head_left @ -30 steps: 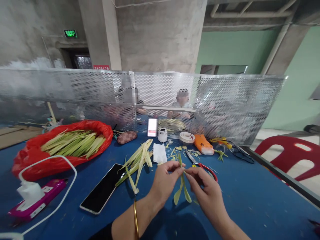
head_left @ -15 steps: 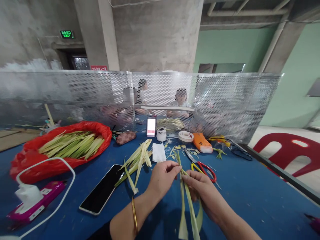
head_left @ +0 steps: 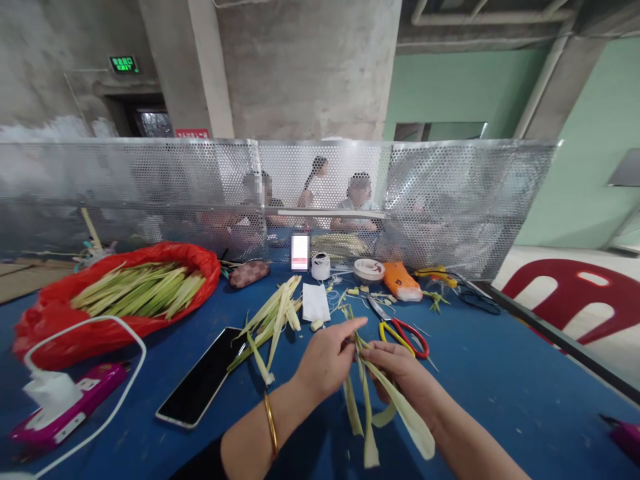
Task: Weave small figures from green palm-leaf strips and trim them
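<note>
Between my two hands hang several long pale-green leaf strips (head_left: 369,427), pinched together near their upper ends, with short tips poking up above the fingers. My left hand (head_left: 327,360) is closed on the bundle, its index finger stretched out over the top. On the other side my right hand (head_left: 397,367) pinches the same strips just below, and one wide strip falls across its wrist. Just beyond my right hand lie red-handled scissors (head_left: 413,337) and a yellow-handled tool (head_left: 395,335). To the left of my hands rests a loose pile of similar strips (head_left: 273,320).
A phone (head_left: 200,377) lies left of my arm, beside a purple power strip (head_left: 70,407) with a white cable. Behind are a red bag (head_left: 37,337) of leaves, a tape roll (head_left: 369,270) and an orange packet (head_left: 401,281). A perforated metal screen (head_left: 450,200) stands at the back, with people beyond.
The strips have spread apart, one swinging right over my right wrist. My left index finger has straightened outward. Beyond the screen, a standing person has moved right.
</note>
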The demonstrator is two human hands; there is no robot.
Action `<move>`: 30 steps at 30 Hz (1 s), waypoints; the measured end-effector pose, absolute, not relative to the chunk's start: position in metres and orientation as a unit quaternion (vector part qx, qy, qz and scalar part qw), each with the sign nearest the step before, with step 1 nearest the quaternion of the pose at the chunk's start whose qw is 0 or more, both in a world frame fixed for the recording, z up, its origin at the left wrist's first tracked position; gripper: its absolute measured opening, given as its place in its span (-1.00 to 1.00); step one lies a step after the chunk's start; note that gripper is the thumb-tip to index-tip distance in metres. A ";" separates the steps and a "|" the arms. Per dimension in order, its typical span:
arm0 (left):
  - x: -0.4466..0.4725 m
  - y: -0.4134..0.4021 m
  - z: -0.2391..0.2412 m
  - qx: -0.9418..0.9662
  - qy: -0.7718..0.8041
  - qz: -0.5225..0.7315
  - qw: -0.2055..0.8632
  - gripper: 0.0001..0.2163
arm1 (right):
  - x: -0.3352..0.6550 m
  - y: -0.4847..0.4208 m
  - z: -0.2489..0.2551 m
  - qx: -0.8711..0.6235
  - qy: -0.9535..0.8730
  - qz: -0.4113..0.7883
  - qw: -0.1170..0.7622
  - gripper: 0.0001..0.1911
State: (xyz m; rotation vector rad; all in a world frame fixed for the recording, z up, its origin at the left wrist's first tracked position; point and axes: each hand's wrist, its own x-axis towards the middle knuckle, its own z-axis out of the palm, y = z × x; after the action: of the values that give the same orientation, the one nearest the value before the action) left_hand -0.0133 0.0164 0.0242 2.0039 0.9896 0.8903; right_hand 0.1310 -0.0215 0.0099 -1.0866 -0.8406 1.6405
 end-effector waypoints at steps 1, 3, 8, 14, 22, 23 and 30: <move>-0.013 0.016 0.024 0.770 0.381 0.340 0.382 -0.59 | 0.132 -0.022 0.011 -0.451 -0.359 0.667 0.473 -0.59; -0.012 0.017 0.025 0.715 0.389 0.332 0.477 -0.67 | 0.137 -0.022 0.014 -0.461 -0.397 0.642 0.466 -0.59; -0.013 0.019 0.026 0.503 0.372 0.234 0.744 -0.70 | 0.158 -0.014 0.018 -0.519 -0.485 0.480 0.515 -0.61; -0.010 0.009 0.030 0.411 0.368 0.164 0.818 -0.74 | 0.160 -0.005 0.010 -0.535 -0.506 0.424 0.527 -0.68; -0.002 0.003 0.022 0.311 0.377 0.245 0.837 -0.84 | 0.162 -0.001 0.000 -0.546 -0.584 0.259 0.542 -0.81; -0.001 0.005 0.019 0.293 0.383 0.266 0.835 -0.86 | 0.162 -0.005 0.005 -0.532 -0.600 0.230 0.551 -0.80; 0.007 0.010 -0.002 0.289 0.372 0.292 0.832 -0.91 | 0.140 -0.030 0.021 -0.409 -0.649 0.420 0.485 -0.83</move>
State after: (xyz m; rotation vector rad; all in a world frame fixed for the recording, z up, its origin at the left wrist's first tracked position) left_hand 0.0074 0.0105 -0.0023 0.6120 0.7878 0.6198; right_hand 0.1400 -0.0297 0.0211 -0.9960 -1.5787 1.0232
